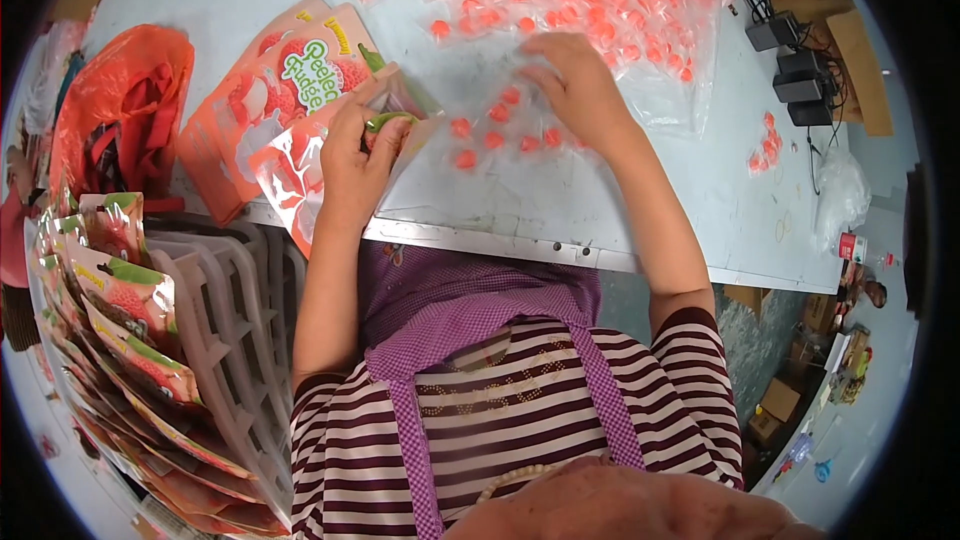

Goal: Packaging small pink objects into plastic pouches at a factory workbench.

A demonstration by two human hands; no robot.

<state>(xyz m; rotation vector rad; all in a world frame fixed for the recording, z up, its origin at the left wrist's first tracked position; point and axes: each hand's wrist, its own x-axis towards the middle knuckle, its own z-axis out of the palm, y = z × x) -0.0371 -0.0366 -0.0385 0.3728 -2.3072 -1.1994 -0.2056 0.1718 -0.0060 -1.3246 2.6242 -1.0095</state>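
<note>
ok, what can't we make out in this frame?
All head view:
Contents of the held pouch: hidden by its walls and the left hand.
What the right hand may hold: fingertips blurred.
Pile of red pieces: far end cut off by the top edge.
Most fronts of the stacked pouches: covered by overlapping neighbours.

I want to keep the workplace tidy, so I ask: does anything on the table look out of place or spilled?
Yes, slightly: a small cluster of wrapped red candies lies toward the right side of the table, apart from the main candy pile, so it looks stray. I see no clear damage.
</note>
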